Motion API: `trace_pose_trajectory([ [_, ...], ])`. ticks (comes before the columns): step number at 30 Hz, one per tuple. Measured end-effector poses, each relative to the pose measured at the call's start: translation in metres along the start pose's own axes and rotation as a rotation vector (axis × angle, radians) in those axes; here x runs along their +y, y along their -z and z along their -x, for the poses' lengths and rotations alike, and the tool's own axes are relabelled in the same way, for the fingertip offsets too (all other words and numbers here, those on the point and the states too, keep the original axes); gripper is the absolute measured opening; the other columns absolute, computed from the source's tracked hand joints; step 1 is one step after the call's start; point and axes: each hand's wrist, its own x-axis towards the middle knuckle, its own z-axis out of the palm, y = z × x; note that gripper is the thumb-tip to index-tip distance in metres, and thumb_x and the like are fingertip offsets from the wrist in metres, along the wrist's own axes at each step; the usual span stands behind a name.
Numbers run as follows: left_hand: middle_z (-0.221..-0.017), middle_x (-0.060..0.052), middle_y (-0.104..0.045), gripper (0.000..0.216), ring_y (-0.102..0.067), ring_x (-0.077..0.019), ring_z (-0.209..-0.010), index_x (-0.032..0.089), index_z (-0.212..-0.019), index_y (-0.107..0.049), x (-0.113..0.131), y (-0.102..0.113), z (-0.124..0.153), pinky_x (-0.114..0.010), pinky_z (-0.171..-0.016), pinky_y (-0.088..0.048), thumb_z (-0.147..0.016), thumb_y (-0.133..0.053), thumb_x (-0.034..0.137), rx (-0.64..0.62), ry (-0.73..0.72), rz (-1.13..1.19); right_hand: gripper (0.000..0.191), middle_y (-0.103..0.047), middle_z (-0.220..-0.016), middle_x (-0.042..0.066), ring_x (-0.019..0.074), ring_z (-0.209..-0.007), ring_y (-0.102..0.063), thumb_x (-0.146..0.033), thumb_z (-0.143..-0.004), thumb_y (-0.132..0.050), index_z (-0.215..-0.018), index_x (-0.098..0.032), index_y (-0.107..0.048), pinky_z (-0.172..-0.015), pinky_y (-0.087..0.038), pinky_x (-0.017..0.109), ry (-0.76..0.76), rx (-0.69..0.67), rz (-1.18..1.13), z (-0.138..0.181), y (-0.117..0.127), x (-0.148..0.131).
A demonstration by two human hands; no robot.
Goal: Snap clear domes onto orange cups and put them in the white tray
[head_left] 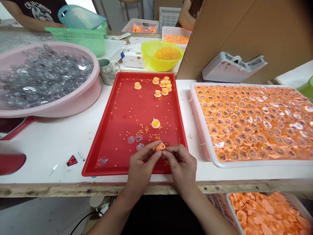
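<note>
Between the fingertips of both hands is a small orange toy teacup, tilted, above the front of a red tray. My left hand pinches it from the left, and my right hand grips its right side. Just beyond the hands, a toy cup on a saucer holds yellow beads. Several clear plastic discs lie left of my fingers, and loose yellow beads are scattered about. More toy cups on saucers are grouped at the tray's far right corner.
At left stands a pink basin of clear plastic pieces. A white bin on the right holds rows of finished-looking orange cups. Behind the tray are a mug, a tissue box and a yellow bowl of beads. Cardboard rises at back right.
</note>
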Motion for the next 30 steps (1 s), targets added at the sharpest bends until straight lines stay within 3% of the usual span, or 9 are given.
trace_pose_trajectory([
  [8,-0.111,-0.004,-0.072,0.03,-0.067,-0.0176,-0.1,0.022,-0.11,-0.068,-0.004,-0.001,-0.002,-0.026,-0.087,-0.055,-0.08,-0.07,0.021,-0.026,0.064,0.212,0.009,-0.07,-0.076,0.003,0.0171,-0.067,-0.066,-0.029,-0.087,-0.062,-0.089,-0.021,-0.064,-0.064,-0.054,0.029,-0.064,-0.06,-0.012,0.001,-0.001,-0.006],
  [11,-0.111,-0.005,-0.071,0.034,-0.066,-0.0178,-0.102,0.023,-0.114,-0.066,0.001,0.003,-0.003,-0.026,-0.086,-0.055,-0.08,-0.069,0.021,-0.09,0.062,0.167,0.009,-0.069,-0.079,0.002,0.0172,-0.07,-0.066,-0.023,-0.088,-0.059,-0.092,-0.023,-0.067,-0.065,-0.053,0.029,0.07,-0.082,0.03,0.001,0.003,-0.01],
  [16,-0.1,-0.004,-0.073,0.027,-0.067,-0.0194,-0.094,0.022,-0.104,-0.07,0.009,0.01,-0.008,-0.028,-0.081,-0.057,-0.077,-0.071,0.02,-0.157,0.03,0.054,0.018,-0.068,-0.081,0.002,0.0172,-0.073,-0.065,-0.014,-0.089,-0.055,-0.093,-0.026,-0.067,-0.067,-0.051,0.029,0.24,-0.096,0.113,0.0,0.006,-0.012],
  [23,-0.091,-0.001,-0.071,0.017,-0.066,-0.0162,-0.085,0.021,-0.092,-0.071,0.009,0.006,-0.007,-0.023,-0.075,-0.055,-0.076,-0.069,0.014,-0.106,-0.064,-0.013,0.014,-0.064,-0.08,0.0,0.0153,-0.07,-0.063,-0.011,-0.088,-0.053,-0.089,-0.024,-0.06,-0.064,-0.049,0.026,0.279,-0.029,0.237,0.005,0.001,0.002],
  [27,-0.088,0.001,-0.07,0.018,-0.065,-0.0138,-0.082,0.022,-0.094,-0.07,0.001,0.005,-0.004,-0.021,-0.074,-0.054,-0.077,-0.069,0.016,-0.068,-0.033,0.0,0.016,-0.063,-0.081,0.001,0.0151,-0.072,-0.061,-0.01,-0.089,-0.049,-0.092,-0.023,-0.057,-0.065,-0.048,0.026,0.347,-0.043,0.265,0.005,-0.001,0.007],
  [30,-0.096,-0.001,-0.072,0.023,-0.066,-0.0161,-0.09,0.022,-0.1,-0.069,0.0,0.004,-0.006,-0.024,-0.08,-0.053,-0.077,-0.07,0.018,-0.066,0.018,0.051,0.01,-0.064,-0.08,0.001,0.0149,-0.069,-0.061,-0.015,-0.089,-0.052,-0.091,-0.023,-0.057,-0.063,-0.049,0.026,0.267,-0.078,0.213,0.0,0.002,0.004],
])
